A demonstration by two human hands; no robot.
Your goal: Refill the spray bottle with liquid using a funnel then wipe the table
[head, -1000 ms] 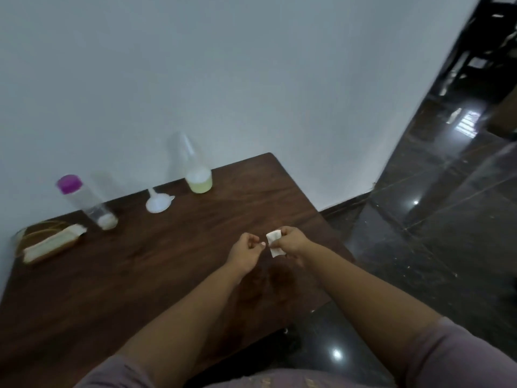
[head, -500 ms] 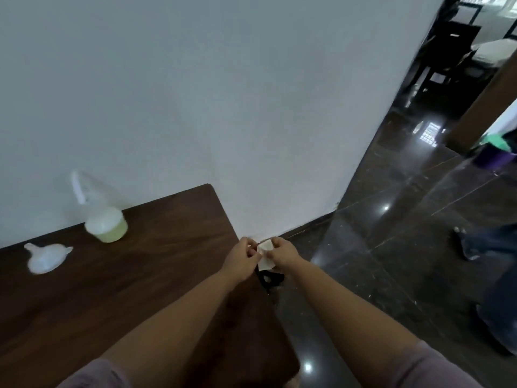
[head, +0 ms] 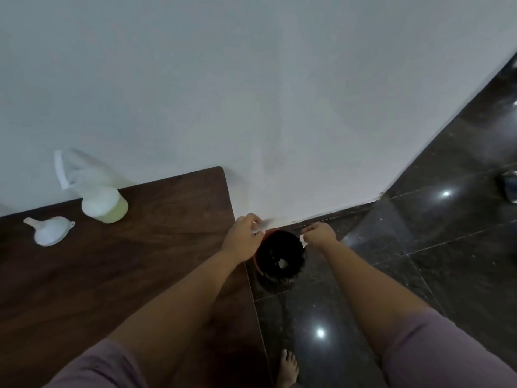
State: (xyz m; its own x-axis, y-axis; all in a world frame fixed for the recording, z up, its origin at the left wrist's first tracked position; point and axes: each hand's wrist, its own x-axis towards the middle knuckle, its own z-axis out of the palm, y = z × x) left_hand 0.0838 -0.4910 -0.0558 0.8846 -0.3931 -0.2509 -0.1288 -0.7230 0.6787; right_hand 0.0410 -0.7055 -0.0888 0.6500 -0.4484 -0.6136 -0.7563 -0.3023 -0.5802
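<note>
A clear spray bottle (head: 100, 201) with yellow-green liquid in its base stands at the back of the dark wooden table (head: 126, 270). To its left a white funnel (head: 50, 230) lies on its side. My left hand (head: 244, 240) is at the table's right edge, pinching a piece of white tissue (head: 260, 226). My right hand (head: 319, 235) is apart from it, fingers closed on a small white scrap (head: 302, 238). Both hands hover above a round bin (head: 261, 268) with a black liner on the floor; a white scrap (head: 282, 264) lies inside.
A white wall (head: 251, 93) runs behind the table and bin. Dark glossy floor tiles (head: 419, 261) spread to the right. My bare foot (head: 288, 369) stands next to the table's right edge. A dark object (head: 507, 184) sits at the far right.
The view has swung right, from the table to the bin beside it. My hands, joined on one tissue before, have moved over the bin and parted, each keeping a white piece.
</note>
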